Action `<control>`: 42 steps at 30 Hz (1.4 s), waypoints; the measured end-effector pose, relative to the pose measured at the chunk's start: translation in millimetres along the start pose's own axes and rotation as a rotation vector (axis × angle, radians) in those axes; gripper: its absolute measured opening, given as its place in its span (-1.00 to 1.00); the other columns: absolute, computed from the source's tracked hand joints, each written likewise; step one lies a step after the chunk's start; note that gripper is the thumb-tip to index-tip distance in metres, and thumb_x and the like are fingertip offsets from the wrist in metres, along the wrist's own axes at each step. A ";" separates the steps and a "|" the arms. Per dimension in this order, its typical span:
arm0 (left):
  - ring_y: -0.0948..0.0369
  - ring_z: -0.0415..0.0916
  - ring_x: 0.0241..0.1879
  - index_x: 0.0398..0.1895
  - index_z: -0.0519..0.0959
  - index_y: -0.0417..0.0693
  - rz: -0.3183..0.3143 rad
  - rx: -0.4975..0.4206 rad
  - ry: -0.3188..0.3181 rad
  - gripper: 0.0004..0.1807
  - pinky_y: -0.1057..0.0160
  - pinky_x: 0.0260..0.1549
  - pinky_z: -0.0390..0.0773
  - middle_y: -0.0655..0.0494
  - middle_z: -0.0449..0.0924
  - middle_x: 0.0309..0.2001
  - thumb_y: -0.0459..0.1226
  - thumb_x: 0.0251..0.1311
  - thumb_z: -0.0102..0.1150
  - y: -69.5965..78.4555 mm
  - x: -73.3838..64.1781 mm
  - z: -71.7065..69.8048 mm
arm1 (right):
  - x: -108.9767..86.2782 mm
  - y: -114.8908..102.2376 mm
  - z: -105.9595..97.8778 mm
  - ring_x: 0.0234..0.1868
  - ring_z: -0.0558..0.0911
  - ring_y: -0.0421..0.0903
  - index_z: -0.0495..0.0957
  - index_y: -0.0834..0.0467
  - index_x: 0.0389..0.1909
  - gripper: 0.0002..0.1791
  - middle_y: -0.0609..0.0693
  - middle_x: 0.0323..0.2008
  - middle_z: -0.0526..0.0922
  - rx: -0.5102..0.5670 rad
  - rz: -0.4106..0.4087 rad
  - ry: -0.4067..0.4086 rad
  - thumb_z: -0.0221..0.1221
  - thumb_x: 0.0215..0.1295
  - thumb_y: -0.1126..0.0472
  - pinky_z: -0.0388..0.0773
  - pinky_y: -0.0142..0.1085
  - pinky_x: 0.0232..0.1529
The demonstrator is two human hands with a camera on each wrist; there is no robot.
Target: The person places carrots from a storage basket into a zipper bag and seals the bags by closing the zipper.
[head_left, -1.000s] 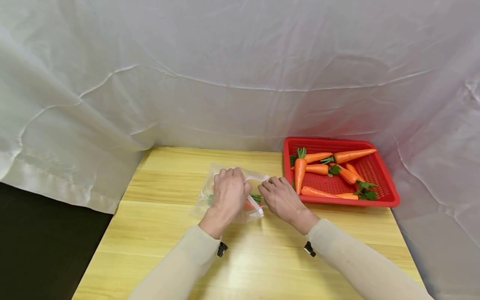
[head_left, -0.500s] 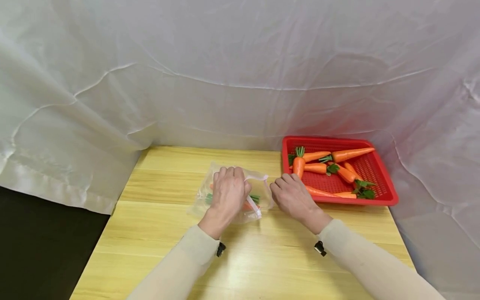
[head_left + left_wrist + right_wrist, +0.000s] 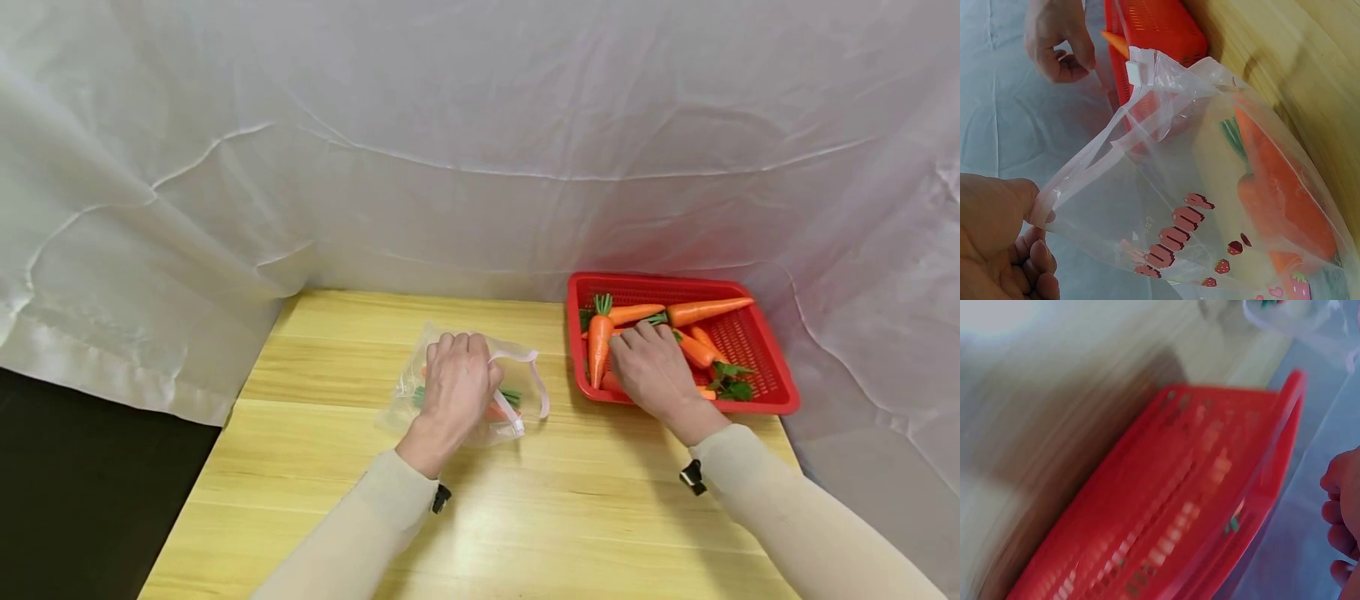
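Note:
My left hand (image 3: 457, 383) pinches the mouth edge of a clear zip bag (image 3: 1147, 156) between thumb and fingers. The bag stands partly open, its pink slider (image 3: 1137, 73) at one end of the mouth. Carrots (image 3: 1285, 194) with green tops lie inside, seen through the printed plastic. My right hand (image 3: 654, 367) hovers over the near side of a red basket (image 3: 780, 392) of carrots, fingers loosely curled and nothing held. In the right wrist view its fingers (image 3: 1334, 512) show beyond the basket rim. Below that hand, some carrots are hidden in the head view.
Several carrots fill the basket; one (image 3: 600, 340) leans upright at its left side, another (image 3: 708, 311) lies along the back. A wooden table (image 3: 525, 517) carries everything. Pale curtains (image 3: 480, 167) hang behind it and at its sides.
My right hand has let go of the bag's mouth and moved right, over the basket. The bag's mouth edge now shows as a loop. My left hand has stayed in place.

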State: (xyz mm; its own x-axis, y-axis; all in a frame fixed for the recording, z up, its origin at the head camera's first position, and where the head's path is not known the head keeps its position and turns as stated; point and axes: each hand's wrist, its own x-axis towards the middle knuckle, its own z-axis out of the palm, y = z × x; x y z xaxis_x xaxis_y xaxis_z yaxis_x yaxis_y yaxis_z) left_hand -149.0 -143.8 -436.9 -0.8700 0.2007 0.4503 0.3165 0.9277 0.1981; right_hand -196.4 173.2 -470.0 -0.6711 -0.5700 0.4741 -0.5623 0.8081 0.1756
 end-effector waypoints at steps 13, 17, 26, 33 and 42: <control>0.06 0.29 -0.43 -0.51 0.40 -0.08 -0.019 -0.047 0.022 -0.78 0.12 -0.30 0.36 0.09 0.36 -0.55 -0.28 0.13 0.28 -2.3 -1.6 -5.6 | -26.4 46.6 6.7 -0.27 0.47 0.18 0.48 0.21 -0.35 -0.78 0.14 -0.36 0.59 -0.058 0.134 -0.255 0.33 0.30 0.22 0.27 0.00 -0.24; 0.04 0.33 -0.42 -0.51 0.43 -0.09 -0.026 -0.061 0.042 -0.80 0.11 -0.31 0.36 0.08 0.40 -0.55 -0.30 0.11 0.28 -3.0 -2.2 -5.7 | -31.6 58.4 11.4 -0.14 0.51 0.22 0.53 0.23 -0.25 -0.80 0.18 -0.21 0.66 -0.053 0.193 -0.367 0.31 0.33 0.19 0.32 0.07 -0.16; 0.04 0.35 -0.41 -0.48 0.46 -0.07 -0.043 -0.082 0.028 -0.81 0.11 -0.29 0.37 0.08 0.44 -0.53 -0.30 0.11 0.31 -2.2 -4.5 -7.0 | -39.0 73.8 17.2 0.06 0.55 0.30 0.67 0.26 0.00 -0.66 0.23 0.02 0.71 0.015 0.240 -0.592 0.27 0.36 0.10 0.39 0.20 -0.09; 0.05 0.36 -0.39 -0.47 0.47 -0.05 -0.056 -0.062 0.001 -0.82 0.13 -0.28 0.37 0.10 0.45 -0.51 -0.28 0.11 0.31 -2.2 -3.3 -6.6 | -29.7 76.2 14.3 0.25 0.52 0.35 0.71 0.15 -0.11 -0.71 0.20 0.03 0.73 0.097 0.243 -0.763 0.33 0.33 0.02 0.28 0.41 0.26; 0.05 0.35 -0.39 -0.49 0.44 -0.03 -0.070 -0.073 -0.004 -0.82 0.11 -0.26 0.38 0.11 0.42 -0.52 -0.29 0.10 0.29 -1.9 -2.9 -6.6 | -16.0 80.9 15.3 0.14 0.63 0.28 0.72 -0.04 -0.25 -0.80 -0.04 -0.16 0.75 0.264 0.310 -0.933 0.40 0.29 -0.07 -0.03 0.50 0.39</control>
State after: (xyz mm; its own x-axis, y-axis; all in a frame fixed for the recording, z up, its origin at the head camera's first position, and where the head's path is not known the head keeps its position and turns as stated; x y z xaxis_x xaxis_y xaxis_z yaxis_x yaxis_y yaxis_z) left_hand -144.6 -148.2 -432.8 -0.8923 0.1378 0.4299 0.2817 0.9142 0.2915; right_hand -238.5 245.4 -476.5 -0.8512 -0.3203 -0.4158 -0.3121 0.9458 -0.0899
